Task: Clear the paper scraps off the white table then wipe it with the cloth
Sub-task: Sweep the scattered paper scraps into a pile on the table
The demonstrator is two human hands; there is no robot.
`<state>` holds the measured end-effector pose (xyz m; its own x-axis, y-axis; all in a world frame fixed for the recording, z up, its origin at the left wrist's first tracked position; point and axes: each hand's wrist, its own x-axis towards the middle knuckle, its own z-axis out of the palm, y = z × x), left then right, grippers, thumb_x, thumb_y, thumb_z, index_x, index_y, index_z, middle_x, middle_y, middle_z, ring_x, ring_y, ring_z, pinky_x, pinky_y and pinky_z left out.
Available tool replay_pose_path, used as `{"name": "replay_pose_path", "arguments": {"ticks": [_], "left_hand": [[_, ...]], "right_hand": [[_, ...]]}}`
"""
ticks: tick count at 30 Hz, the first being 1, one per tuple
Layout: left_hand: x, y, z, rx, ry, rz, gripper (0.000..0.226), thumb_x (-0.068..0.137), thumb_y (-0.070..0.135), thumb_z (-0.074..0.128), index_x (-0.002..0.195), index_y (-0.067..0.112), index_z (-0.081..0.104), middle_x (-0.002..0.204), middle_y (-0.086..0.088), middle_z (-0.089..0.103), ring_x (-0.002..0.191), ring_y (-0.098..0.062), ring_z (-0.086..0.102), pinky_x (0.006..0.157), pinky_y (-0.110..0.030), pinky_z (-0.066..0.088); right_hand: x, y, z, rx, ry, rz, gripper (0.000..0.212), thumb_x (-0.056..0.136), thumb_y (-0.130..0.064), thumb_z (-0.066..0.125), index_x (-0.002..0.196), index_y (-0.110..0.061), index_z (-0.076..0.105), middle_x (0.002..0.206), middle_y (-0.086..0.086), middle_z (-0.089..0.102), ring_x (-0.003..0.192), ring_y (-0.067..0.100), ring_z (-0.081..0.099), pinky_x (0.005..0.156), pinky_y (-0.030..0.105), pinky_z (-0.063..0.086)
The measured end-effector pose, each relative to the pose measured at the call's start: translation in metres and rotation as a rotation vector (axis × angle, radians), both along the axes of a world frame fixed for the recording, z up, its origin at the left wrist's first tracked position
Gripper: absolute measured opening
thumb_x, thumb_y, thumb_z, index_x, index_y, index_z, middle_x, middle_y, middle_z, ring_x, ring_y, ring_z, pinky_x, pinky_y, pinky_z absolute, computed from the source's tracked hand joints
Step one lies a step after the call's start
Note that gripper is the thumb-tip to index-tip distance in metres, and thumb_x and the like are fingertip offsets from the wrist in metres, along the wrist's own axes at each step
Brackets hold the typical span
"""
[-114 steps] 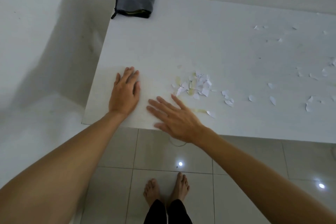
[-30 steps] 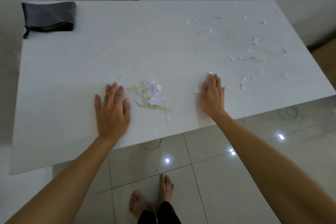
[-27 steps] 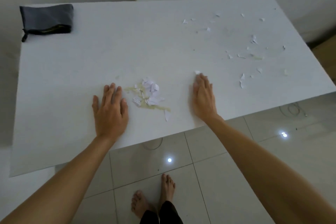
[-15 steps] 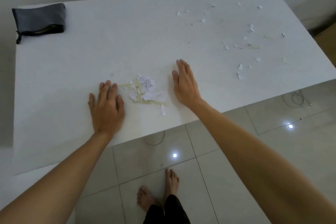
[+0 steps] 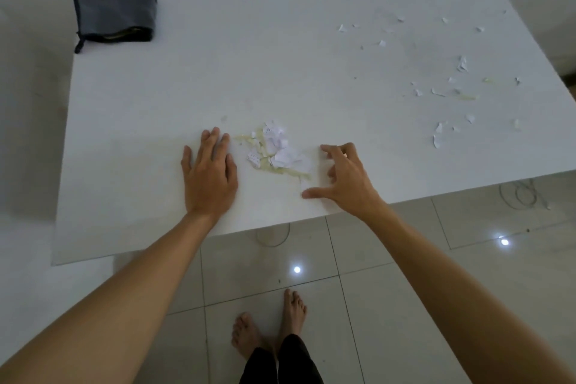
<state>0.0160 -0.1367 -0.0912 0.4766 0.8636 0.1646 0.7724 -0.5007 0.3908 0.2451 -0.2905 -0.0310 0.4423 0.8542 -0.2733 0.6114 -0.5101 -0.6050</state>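
A small heap of white and yellowish paper scraps (image 5: 276, 151) lies near the front edge of the white table (image 5: 249, 72). My left hand (image 5: 210, 174) rests flat on the table just left of the heap. My right hand (image 5: 346, 182) hovers just right of the heap, thumb spread and fingers loosely bent, holding nothing. Several loose scraps (image 5: 439, 137) are scattered over the table's right half. A folded dark grey cloth (image 5: 115, 20) sits at the far left corner.
The table's front edge (image 5: 218, 232) runs close to my wrists, with tiled floor (image 5: 389, 274) and my bare feet (image 5: 268, 327) below it. A loop of cable (image 5: 519, 196) lies on the floor under the right side. Walls stand behind the table.
My right hand swept leftward across the table, pushing stray scraps into the heap, then lifted and spread its fingers. My left hand stayed flat beside the heap.
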Motion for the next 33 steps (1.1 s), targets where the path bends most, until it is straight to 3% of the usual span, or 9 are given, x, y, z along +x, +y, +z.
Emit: {"name": "replay_pose_path", "arguments": {"ticks": [5,10,13,17,20,23,27,30,33], "left_hand": [[-0.001,0.002,-0.001,0.01,0.018,0.0,0.045,0.103,0.021,0.038,0.147,0.013,0.045,0.16,-0.006,0.036,0.151,-0.019,0.024,0.121,-0.053,0.016],[-0.001,0.003,-0.001,-0.008,0.028,0.0,0.045,0.103,0.023,0.037,0.147,0.015,0.045,0.16,-0.003,0.034,0.152,-0.018,0.022,0.122,-0.051,0.014],[0.0,0.003,-0.002,-0.01,0.019,0.004,0.044,0.103,0.022,0.037,0.146,0.015,0.046,0.16,-0.003,0.035,0.152,-0.018,0.022,0.123,-0.051,0.012],[0.0,0.004,-0.002,-0.022,-0.048,0.029,0.043,0.103,0.018,0.036,0.143,0.01,0.048,0.158,-0.005,0.038,0.151,-0.018,0.024,0.124,-0.049,0.012],[0.0,0.008,-0.004,-0.05,-0.145,0.1,0.041,0.102,0.007,0.037,0.141,0.002,0.05,0.155,-0.01,0.042,0.15,-0.021,0.028,0.124,-0.046,0.016],[-0.006,0.013,-0.004,-0.051,-0.204,0.06,0.04,0.1,0.004,0.044,0.138,0.0,0.053,0.153,-0.014,0.045,0.148,-0.026,0.032,0.123,-0.046,0.021],[-0.029,0.028,-0.002,0.053,0.031,0.018,0.046,0.1,0.03,0.05,0.144,0.017,0.05,0.158,-0.008,0.039,0.15,-0.024,0.027,0.119,-0.055,0.018],[-0.033,0.032,-0.002,0.015,0.109,0.076,0.056,0.098,0.049,0.041,0.15,0.027,0.041,0.163,0.0,0.029,0.153,-0.018,0.016,0.121,-0.056,0.006],[-0.033,0.031,-0.001,0.01,0.137,0.074,0.058,0.099,0.051,0.037,0.152,0.028,0.037,0.165,0.001,0.025,0.154,-0.017,0.012,0.122,-0.057,0.005]], "right_hand": [[-0.019,0.057,-0.007,0.152,0.081,-0.097,0.08,0.061,-0.037,0.098,0.128,-0.013,0.061,0.115,0.001,0.056,0.078,0.01,0.061,0.081,0.023,0.057],[-0.031,0.089,-0.009,0.266,0.242,-0.1,0.072,0.069,-0.021,0.095,0.131,-0.013,0.059,0.118,0.001,0.062,0.09,0.009,0.065,0.075,0.012,0.054],[-0.028,0.08,-0.009,0.323,0.072,-0.087,0.071,0.073,-0.027,0.092,0.133,-0.014,0.057,0.125,0.001,0.058,0.104,0.012,0.061,0.09,0.023,0.054],[-0.031,0.087,-0.01,0.236,-0.122,0.142,0.085,0.08,-0.056,0.079,0.15,-0.026,0.042,0.146,-0.002,0.044,0.129,0.017,0.048,0.103,0.035,0.039],[-0.034,0.101,-0.016,0.17,-0.271,0.361,0.064,0.098,-0.062,0.051,0.155,-0.035,0.039,0.158,-0.005,0.036,0.141,0.02,0.041,0.112,0.041,0.032],[-0.028,0.101,-0.021,0.187,-0.347,0.371,0.047,0.106,-0.051,0.04,0.147,-0.03,0.051,0.152,-0.005,0.044,0.135,0.02,0.048,0.109,0.041,0.036],[-0.028,0.104,-0.022,0.247,-0.428,0.34,0.042,0.107,-0.046,0.04,0.139,-0.025,0.056,0.145,-0.002,0.049,0.118,0.021,0.057,0.096,0.04,0.039],[-0.043,0.124,-0.023,0.227,-0.41,0.426,0.044,0.108,-0.044,0.034,0.145,-0.028,0.051,0.153,-0.004,0.044,0.131,0.021,0.052,0.106,0.044,0.037],[-0.06,0.14,-0.023,0.152,-0.416,0.594,0.049,0.11,-0.045,0.027,0.154,-0.03,0.041,0.162,-0.007,0.034,0.147,0.017,0.035,0.118,0.048,0.025]]}}
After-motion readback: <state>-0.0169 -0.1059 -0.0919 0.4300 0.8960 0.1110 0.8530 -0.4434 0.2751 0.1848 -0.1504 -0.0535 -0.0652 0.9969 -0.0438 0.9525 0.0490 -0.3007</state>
